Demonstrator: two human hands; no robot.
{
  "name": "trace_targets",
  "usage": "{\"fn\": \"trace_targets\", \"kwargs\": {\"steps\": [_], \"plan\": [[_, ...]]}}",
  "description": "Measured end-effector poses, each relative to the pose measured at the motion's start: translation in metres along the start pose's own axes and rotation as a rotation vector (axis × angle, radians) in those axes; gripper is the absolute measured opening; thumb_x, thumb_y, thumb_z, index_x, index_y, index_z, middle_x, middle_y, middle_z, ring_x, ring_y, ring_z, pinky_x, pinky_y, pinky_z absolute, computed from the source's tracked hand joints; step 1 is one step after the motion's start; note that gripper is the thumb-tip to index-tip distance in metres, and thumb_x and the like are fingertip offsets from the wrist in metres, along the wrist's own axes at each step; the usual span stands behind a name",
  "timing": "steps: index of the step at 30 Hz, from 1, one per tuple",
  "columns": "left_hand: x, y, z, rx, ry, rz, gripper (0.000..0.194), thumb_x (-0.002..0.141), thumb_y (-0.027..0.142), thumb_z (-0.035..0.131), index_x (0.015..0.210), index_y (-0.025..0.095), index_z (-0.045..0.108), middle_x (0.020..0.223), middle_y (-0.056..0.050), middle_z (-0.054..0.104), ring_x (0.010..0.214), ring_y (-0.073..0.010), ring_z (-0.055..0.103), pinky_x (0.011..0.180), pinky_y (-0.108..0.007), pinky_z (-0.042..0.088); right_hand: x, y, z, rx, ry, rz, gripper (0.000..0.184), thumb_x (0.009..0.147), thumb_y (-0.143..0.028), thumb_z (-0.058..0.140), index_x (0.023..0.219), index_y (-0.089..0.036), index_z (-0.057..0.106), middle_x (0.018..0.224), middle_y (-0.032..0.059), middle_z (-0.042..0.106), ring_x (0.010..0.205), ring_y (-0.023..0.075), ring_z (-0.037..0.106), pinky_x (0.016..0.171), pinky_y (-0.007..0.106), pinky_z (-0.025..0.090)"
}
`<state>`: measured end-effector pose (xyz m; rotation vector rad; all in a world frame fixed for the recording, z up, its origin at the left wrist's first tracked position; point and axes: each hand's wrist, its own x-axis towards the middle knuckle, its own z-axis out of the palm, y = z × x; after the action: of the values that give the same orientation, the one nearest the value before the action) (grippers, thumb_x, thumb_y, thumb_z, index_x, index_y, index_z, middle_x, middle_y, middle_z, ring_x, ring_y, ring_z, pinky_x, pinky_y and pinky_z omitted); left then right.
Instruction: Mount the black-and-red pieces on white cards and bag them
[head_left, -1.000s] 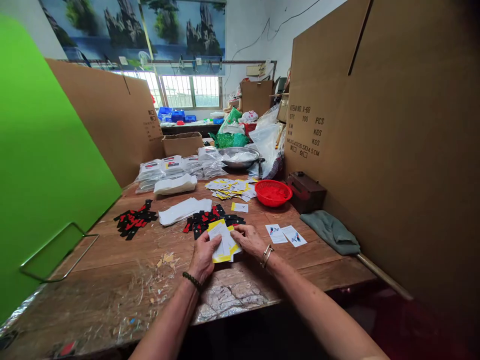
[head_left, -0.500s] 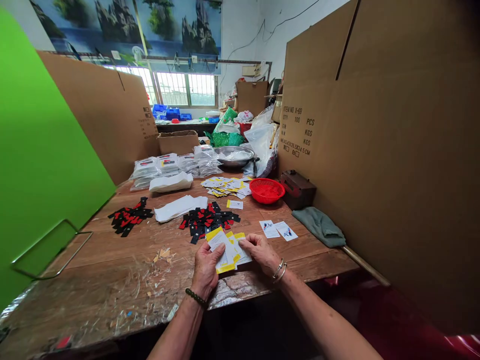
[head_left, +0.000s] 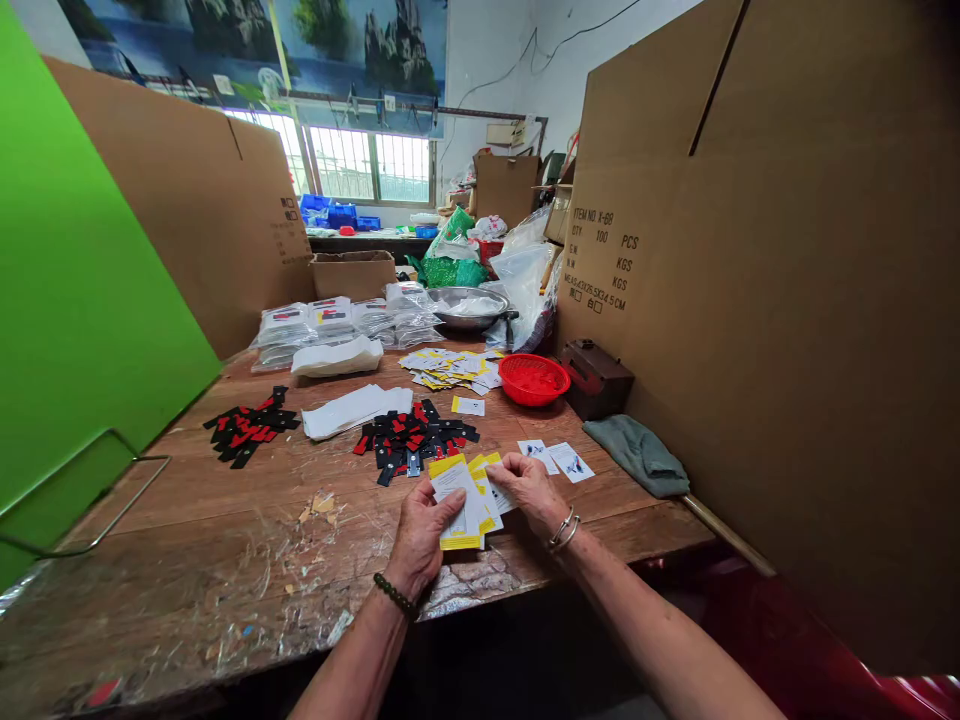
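Currently | red basket [head_left: 534, 398]: red pieces [head_left: 536, 377] | metal pan [head_left: 466, 325]: white material [head_left: 476, 305] | left fingers [head_left: 448, 507], right fingers [head_left: 514, 464] pinching yellow-white cards [head_left: 472, 512]

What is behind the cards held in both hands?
Beyond the cards, a pile of black and red strips lies on the table. The cards cover the table directly behind them and part of the left hand.

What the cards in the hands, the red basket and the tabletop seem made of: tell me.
Cards: probably paper or thin card, fairly matte; flat, straight-edged, printed. Red basket: likely smooth plastic; uniform colour, perforated wall. Tabletop: apparently wood, worn finish; brown, plank-like seams.
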<state>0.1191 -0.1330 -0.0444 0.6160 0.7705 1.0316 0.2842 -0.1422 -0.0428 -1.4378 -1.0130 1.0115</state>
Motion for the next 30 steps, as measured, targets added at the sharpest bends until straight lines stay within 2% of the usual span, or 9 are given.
{"fn": "trace_targets", "kwargs": {"steps": [4,6,8,13,16,18,24,28,30], "plan": [[0.002,0.005,-0.001,0.017,0.031,0.074,0.057,0.043,0.022,0.092,0.092,0.01,0.066,0.083,-0.009,0.076,0.063,-0.0214,0.071,0.061,-0.031,0.06,-0.01,0.001,0.007,0.053,-0.104,0.004,0.039,0.064,-0.056,0.067,0.063,-0.019,0.055,0.056,-0.0037,0.054,0.05,0.0104,0.046,0.048,0.023,0.034],[0.002,0.009,-0.005,0.011,0.073,0.08,0.055,0.041,0.021,0.092,0.089,0.011,0.066,0.081,-0.008,0.076,0.06,-0.0207,0.07,0.058,-0.03,0.059,-0.009,0.001,0.0,0.031,-0.153,-0.004,0.034,0.069,-0.052,0.064,0.071,-0.018,0.061,0.062,-0.0016,0.06,0.054,0.0121,0.05,0.051,0.023,0.038],[0.001,0.013,-0.011,0.008,0.105,0.064,0.054,0.04,0.019,0.092,0.086,0.011,0.066,0.079,-0.008,0.076,0.059,-0.0209,0.07,0.056,-0.03,0.059,-0.004,-0.002,-0.013,-0.061,-0.111,-0.058,0.03,0.073,-0.045,0.06,0.08,-0.017,0.065,0.071,0.0017,0.065,0.061,0.0156,0.056,0.056,0.026,0.043],[-0.001,0.012,-0.016,0.019,0.102,0.007,0.053,0.042,0.015,0.091,0.088,0.01,0.066,0.081,-0.01,0.076,0.06,-0.0228,0.071,0.054,-0.03,0.059,0.017,-0.013,-0.027,-0.705,0.301,-0.417,0.02,0.083,-0.022,0.052,0.095,-0.016,0.066,0.09,0.0086,0.065,0.084,0.0213,0.059,0.076,0.032,0.044],[0.0,0.009,-0.014,0.011,0.073,-0.027,0.053,0.044,0.015,0.09,0.091,0.01,0.066,0.085,-0.011,0.077,0.063,-0.0246,0.072,0.056,-0.032,0.06,0.027,-0.015,-0.011,-1.035,0.244,-0.345,0.027,0.088,-0.01,0.041,0.096,-0.017,0.066,0.104,0.0126,0.062,0.096,0.0218,0.057,0.08,0.031,0.041],[0.0,0.009,-0.013,0.011,0.06,-0.042,0.054,0.045,0.015,0.09,0.092,0.011,0.066,0.086,-0.012,0.077,0.064,-0.0255,0.072,0.058,-0.033,0.061,0.029,-0.012,0.004,-1.096,0.157,-0.25,0.028,0.089,-0.009,0.041,0.091,-0.016,0.067,0.106,0.0135,0.061,0.098,0.022,0.057,0.079,0.03,0.041],[-0.002,0.013,-0.018,0.043,0.032,-0.058,0.053,0.045,0.016,0.091,0.092,0.011,0.067,0.087,-0.011,0.077,0.067,-0.0259,0.073,0.061,-0.033,0.061,0.009,-0.005,0.016,-0.955,0.026,-0.26,0.03,0.096,-0.024,0.041,0.085,-0.017,0.069,0.093,0.0078,0.067,0.091,0.0184,0.059,0.077,0.026,0.042],[-0.008,0.009,-0.017,0.091,-0.02,-0.045,0.055,0.047,0.021,0.091,0.095,0.01,0.067,0.084,-0.012,0.077,0.066,-0.0261,0.073,0.06,-0.033,0.06,-0.016,-0.002,0.007,-0.465,-0.206,-0.223,0.035,0.093,-0.041,0.044,0.082,-0.018,0.067,0.077,0.0012,0.067,0.071,0.0144,0.058,0.062,0.022,0.043],[-0.01,0.006,-0.014,0.115,-0.043,-0.039,0.055,0.047,0.022,0.091,0.095,0.01,0.067,0.083,-0.012,0.076,0.065,-0.0262,0.072,0.059,-0.033,0.06,-0.026,0.001,0.003,-0.235,-0.24,-0.143,0.039,0.089,-0.049,0.046,0.072,-0.017,0.062,0.065,-0.0002,0.06,0.06,0.0132,0.052,0.054,0.022,0.039]]}}
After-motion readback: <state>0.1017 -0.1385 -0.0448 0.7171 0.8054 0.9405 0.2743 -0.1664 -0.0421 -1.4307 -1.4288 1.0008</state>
